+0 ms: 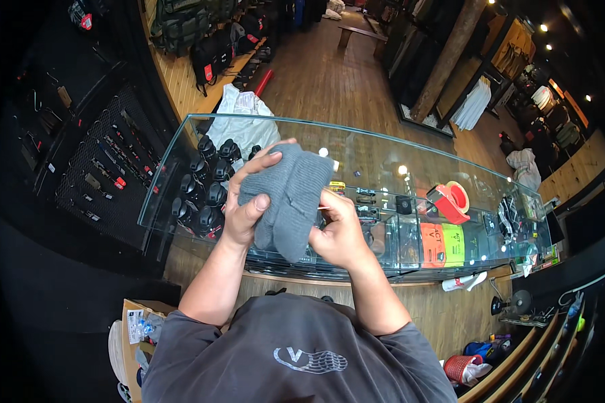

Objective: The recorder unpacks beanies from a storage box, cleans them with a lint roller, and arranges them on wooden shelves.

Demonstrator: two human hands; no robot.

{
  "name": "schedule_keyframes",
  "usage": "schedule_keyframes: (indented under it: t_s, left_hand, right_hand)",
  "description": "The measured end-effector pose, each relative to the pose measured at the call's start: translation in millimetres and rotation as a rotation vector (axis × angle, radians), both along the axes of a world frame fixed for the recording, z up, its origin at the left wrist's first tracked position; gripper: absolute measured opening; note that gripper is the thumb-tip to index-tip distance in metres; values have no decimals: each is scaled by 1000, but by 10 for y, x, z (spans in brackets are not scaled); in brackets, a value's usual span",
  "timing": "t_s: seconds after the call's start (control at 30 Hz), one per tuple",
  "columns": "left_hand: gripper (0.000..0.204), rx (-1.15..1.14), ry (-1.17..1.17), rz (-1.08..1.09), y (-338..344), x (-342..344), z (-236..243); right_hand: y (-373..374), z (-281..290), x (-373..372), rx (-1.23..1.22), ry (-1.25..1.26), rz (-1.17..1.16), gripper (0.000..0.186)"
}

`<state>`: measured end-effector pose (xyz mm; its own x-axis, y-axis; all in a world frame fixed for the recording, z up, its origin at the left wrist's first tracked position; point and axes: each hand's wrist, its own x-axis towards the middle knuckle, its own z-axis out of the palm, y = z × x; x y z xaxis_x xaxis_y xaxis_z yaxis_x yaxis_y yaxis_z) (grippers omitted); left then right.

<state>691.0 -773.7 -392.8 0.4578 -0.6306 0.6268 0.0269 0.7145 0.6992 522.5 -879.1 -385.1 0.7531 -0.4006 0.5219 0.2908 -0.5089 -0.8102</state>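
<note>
A grey ribbed knit beanie (290, 195) with a folded cuff is held up above a glass display counter (356, 138). My left hand (247, 198) grips its left side, thumb in front and fingers round the upper edge. At the lower right edge of the knit, my right hand (337, 232) is closed, its thumb and fingers pinching there. A thin pale bit shows by the right fingers, too small to name. Part of the right fingertips is hidden by the beanie.
Several black rounded items (208, 195) stand inside the counter's left end. A red tape dispenser (450, 201) rests on the glass at right, near orange and green packets (444, 243). A white plastic bag (245, 111) lies beyond the counter, and a cardboard box (144, 322) stands at lower left.
</note>
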Motion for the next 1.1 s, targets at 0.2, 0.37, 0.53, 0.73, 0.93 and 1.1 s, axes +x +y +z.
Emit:
schedule_keyframes:
  t_s: [0.2,0.37,0.53,0.73,0.93,1.1]
  left_hand:
    - [90,-166,-158,-167,-165,19,119]
    - [90,-239,-382,52,-342,-18,268]
    - [93,89,-47,20,-219,-87,141]
    - [102,87,244,-114,-218,-42,124]
    - [112,148,289,-230,-322,-88,106]
    - [107,58,52,-197,-462,-216,93]
  right_hand:
    - [56,-16,138,516,-63,140,30]
    - [-4,34,287,1056,-332,332,46]
    - [42,-9,221,976,-251,161,38]
    - [-88,-29,-50,547,-131,441,52]
    - [-326,253,-59,-285,-98,-359,50]
    - [-308,217,7,-317,-113,-373,47]
